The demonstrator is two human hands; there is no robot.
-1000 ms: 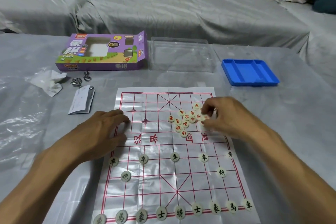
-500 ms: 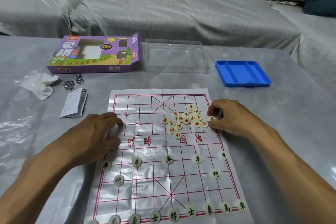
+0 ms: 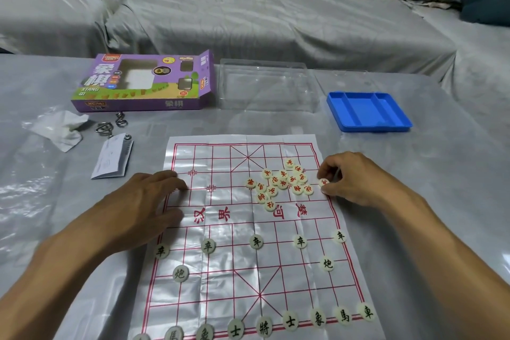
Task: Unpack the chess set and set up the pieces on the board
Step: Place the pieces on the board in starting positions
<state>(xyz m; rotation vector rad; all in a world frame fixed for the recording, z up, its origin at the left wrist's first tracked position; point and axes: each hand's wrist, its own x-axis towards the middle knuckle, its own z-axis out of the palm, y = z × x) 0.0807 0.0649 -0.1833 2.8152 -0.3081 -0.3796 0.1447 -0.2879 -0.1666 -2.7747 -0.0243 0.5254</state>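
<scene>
Now the right hand [image 3: 350, 179] pinches a red-marked piece [image 3: 324, 182] at the paper board's [image 3: 242, 270] right edge.

Thumb and fingers [image 3: 325, 172] curl narrowly round that disc, just beside the loose heap of red pieces [image 3: 281, 182] lying on the far right half of the board. The left hand [image 3: 143, 204] rests flat on the board's left edge, fingers relaxed and holding nothing. The board lies with its long axis running from the person toward the sofa [image 3: 248, 14]; the black pieces [image 3: 263, 327] stand set out on the near half, characters upright to the wearer. Farther back on the surface [image 3: 441, 201] are the purple box [image 3: 146, 83], long side across, a clear plastic lid [image 3: 265, 85], a blue tray [image 3: 367, 110], a folded leaflet [image 3: 113, 157], metal ring puzzles [image 3: 106, 127] and crumpled paper [image 3: 60, 128].
</scene>
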